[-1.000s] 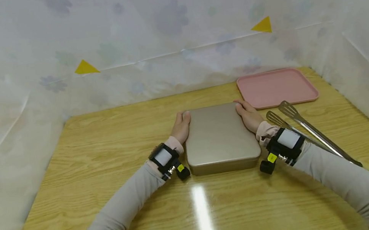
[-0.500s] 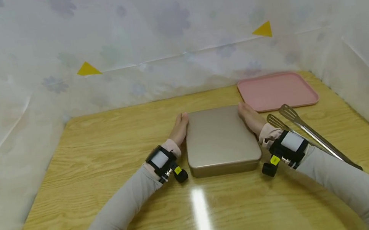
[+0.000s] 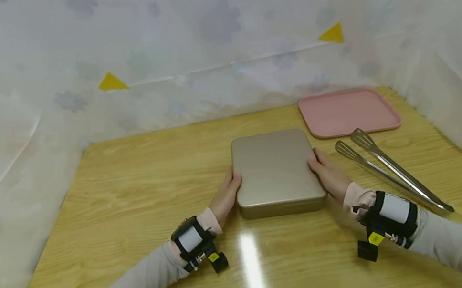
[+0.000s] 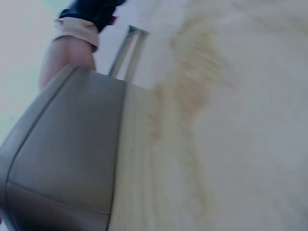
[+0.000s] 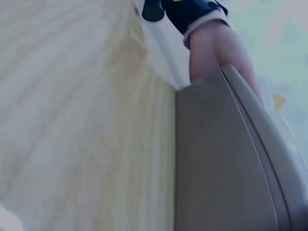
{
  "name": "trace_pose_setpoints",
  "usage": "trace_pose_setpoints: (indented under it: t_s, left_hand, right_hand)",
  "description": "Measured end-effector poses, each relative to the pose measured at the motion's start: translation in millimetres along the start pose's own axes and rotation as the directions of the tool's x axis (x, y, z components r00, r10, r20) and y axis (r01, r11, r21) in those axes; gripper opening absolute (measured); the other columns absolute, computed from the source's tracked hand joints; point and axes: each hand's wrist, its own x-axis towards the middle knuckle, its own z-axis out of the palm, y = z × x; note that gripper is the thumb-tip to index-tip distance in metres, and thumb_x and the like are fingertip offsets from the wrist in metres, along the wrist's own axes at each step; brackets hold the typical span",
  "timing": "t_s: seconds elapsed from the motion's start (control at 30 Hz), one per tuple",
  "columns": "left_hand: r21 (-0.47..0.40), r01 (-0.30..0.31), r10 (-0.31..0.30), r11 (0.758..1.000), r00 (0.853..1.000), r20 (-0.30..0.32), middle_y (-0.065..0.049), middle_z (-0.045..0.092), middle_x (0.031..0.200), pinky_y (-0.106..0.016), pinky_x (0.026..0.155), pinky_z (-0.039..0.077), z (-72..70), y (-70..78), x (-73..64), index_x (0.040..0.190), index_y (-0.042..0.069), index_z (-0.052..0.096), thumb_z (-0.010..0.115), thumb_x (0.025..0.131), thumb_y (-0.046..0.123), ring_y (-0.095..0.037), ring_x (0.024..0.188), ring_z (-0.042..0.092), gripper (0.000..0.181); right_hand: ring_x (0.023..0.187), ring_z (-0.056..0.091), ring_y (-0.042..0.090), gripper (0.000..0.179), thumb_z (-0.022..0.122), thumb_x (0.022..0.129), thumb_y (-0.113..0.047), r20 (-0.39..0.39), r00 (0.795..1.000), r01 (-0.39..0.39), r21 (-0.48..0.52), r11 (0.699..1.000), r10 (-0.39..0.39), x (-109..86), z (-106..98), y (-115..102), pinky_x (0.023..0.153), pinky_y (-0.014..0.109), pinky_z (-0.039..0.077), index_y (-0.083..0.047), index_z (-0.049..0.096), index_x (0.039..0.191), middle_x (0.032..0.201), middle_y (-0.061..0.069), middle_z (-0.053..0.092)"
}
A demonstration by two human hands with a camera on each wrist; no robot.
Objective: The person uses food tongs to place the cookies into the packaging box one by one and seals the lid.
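Observation:
A flat, champagne-coloured metal box [image 3: 276, 167] with rounded corners and a fitted lid lies on the wooden table. My left hand [image 3: 226, 197] grips its left side, thumb along the lid's edge. On the opposite side my right hand [image 3: 331, 175] holds the box the same way, its thumb over the lid's edge. Under both palms the fingers are partly hidden. A seam between lid and base runs along the box [image 5: 226, 159] in the right wrist view. The left wrist view shows the box's front [image 4: 67, 144] with my right hand [image 4: 67, 57] beyond it.
A pink tray [image 3: 348, 112] lies at the back right of the table [image 3: 152, 173]. Metal tongs [image 3: 394, 169] with slotted ends lie right of the box, close to my right forearm. A patterned sheet [image 3: 200, 32] encloses the table's back and sides.
Both hands have slid from the far part of the box's sides toward its near part, and the wrists have moved back and outward. The box stays about where it was, lid on.

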Motion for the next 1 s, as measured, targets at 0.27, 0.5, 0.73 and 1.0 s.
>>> trace_pose_setpoints:
  t_s: [0.27,0.5,0.73,1.0]
  left_hand:
    - [0.013,0.001,-0.001,1.0,1.0,-0.026,-0.013,-0.001,0.163,-0.044,0.121,0.001,1.6,1.9,7.9,0.155,0.003,0.001,0.028,0.107,0.032,-0.027,0.149,-0.002,0.063]
    - [0.024,0.021,-0.02,0.999,0.998,-0.068,-0.011,0.002,0.163,-0.042,0.121,0.003,-1.4,4.9,16.7,0.156,0.004,0.003,0.029,0.106,0.034,-0.025,0.15,0.0,0.063]
    - [0.011,0.033,-0.033,0.999,0.997,-0.076,-0.011,0.003,0.163,-0.042,0.122,0.003,-6.3,6.4,23.8,0.156,0.006,0.004,0.03,0.106,0.036,-0.026,0.15,0.001,0.065]
    - [0.074,-0.034,0.04,0.997,0.995,-0.086,-0.009,-0.005,0.163,-0.045,0.121,0.001,-19.7,12.5,26.3,0.156,0.008,-0.003,0.034,0.104,0.042,-0.025,0.149,-0.004,0.072]
  right_hand:
    - [0.148,-0.003,0.033,0.063,0.028,0.107,-0.032,-0.042,0.999,0.028,0.006,1.0,-0.028,8.2,8.9,4.4,0.121,0.05,0.005,-0.01,-0.006,0.156,0.162,0.015,-0.004]
    - [0.149,0.0,0.033,0.064,0.03,0.106,-0.034,-0.051,0.998,0.044,0.011,0.999,-0.044,19.8,9.3,2.4,0.12,0.05,0.009,-0.013,-0.004,0.156,0.163,0.013,-0.002]
    - [0.149,0.004,0.033,0.065,0.032,0.106,-0.033,-0.06,0.998,0.028,0.014,1.0,-0.027,33.9,8.4,-1.3,0.121,0.048,0.011,-0.012,-0.003,0.156,0.163,0.013,0.001]
    - [0.149,-0.006,0.028,0.073,0.036,0.105,-0.033,-0.033,0.996,0.088,0.095,0.992,-0.086,36.4,-0.3,-11.6,0.122,0.043,0.002,-0.007,-0.01,0.154,0.162,0.014,-0.008]
